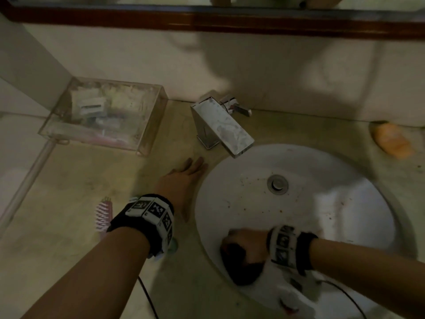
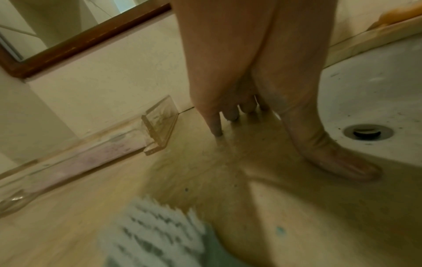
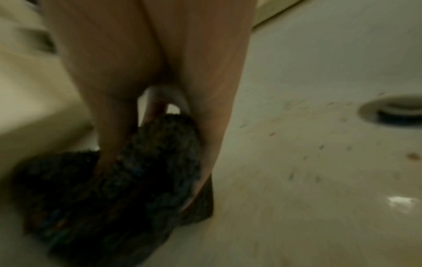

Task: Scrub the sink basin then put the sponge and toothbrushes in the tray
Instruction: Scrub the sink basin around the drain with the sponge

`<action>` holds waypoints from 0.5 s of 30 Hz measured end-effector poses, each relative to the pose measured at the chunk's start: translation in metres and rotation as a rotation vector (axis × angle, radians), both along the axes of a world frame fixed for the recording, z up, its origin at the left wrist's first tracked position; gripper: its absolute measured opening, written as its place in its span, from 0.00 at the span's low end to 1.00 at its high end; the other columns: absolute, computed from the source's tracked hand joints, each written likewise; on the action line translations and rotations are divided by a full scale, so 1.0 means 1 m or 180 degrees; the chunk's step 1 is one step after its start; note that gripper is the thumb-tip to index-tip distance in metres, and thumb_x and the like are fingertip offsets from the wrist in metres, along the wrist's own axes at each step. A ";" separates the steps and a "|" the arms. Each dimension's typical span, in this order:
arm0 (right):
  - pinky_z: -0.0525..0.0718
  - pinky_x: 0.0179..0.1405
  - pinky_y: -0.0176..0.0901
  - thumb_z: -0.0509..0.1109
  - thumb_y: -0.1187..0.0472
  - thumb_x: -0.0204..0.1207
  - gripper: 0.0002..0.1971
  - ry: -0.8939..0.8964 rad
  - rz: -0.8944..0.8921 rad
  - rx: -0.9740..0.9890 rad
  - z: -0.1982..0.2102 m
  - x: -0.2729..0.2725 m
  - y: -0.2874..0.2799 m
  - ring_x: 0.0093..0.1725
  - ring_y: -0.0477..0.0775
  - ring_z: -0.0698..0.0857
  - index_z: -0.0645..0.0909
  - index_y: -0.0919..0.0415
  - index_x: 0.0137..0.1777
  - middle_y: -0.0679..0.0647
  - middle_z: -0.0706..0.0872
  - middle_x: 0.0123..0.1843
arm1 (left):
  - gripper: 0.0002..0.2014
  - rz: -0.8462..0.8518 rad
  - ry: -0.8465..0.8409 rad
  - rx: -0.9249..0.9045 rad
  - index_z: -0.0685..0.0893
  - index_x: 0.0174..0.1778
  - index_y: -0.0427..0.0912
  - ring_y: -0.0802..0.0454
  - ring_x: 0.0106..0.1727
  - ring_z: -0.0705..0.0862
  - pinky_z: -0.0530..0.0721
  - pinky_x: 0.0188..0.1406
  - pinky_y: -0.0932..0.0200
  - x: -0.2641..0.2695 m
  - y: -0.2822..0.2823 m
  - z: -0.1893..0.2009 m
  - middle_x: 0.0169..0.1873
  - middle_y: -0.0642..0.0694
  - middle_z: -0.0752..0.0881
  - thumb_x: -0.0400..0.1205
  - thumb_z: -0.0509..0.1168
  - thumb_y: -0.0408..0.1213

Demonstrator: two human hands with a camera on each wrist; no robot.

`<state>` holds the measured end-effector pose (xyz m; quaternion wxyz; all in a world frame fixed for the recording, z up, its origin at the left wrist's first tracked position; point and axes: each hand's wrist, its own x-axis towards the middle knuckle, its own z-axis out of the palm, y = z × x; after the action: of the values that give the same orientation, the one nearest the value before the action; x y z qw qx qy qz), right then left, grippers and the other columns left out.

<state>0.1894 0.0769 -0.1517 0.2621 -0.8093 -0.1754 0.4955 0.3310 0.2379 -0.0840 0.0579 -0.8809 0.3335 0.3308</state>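
A white round sink basin [image 1: 322, 203] with dark specks and a metal drain [image 1: 277, 184] fills the right half of the head view. My right hand [image 1: 246, 244] grips a dark scrubbing sponge [image 1: 243, 263] against the basin's near left wall; the sponge [image 3: 128, 180] bulges between the fingers in the right wrist view. My left hand [image 1: 184, 178] lies flat on the beige counter just left of the basin rim, holding nothing. A pink toothbrush [image 1: 103, 215] lies on the counter left of my left wrist. A teal toothbrush head [image 2: 155, 234] shows under the left wrist. The clear tray [image 1: 103, 116] stands at the back left.
A square chrome faucet [image 1: 220, 125] overhangs the basin's far rim. An orange soap bar [image 1: 393, 140] sits on the counter at the far right. The tray holds several small packets. A mirror with a brown frame [image 1: 230, 21] runs along the wall. A black cable [image 1: 147, 295] trails near the front.
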 end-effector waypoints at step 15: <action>0.73 0.72 0.56 0.68 0.58 0.74 0.29 -0.0637 -0.1063 -0.0482 -0.002 0.031 -0.012 0.69 0.66 0.73 0.67 0.61 0.75 0.66 0.69 0.72 | 0.63 0.0083 0.0089 0.0078 0.40 0.84 0.50 0.48 0.86 0.40 0.61 0.82 0.49 -0.007 -0.006 0.015 0.84 0.53 0.36 0.65 0.81 0.42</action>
<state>0.2200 0.0650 -0.1537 0.2603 -0.8897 -0.0263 0.3741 0.3239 0.2318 -0.0689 0.0597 -0.8797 0.3186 0.3479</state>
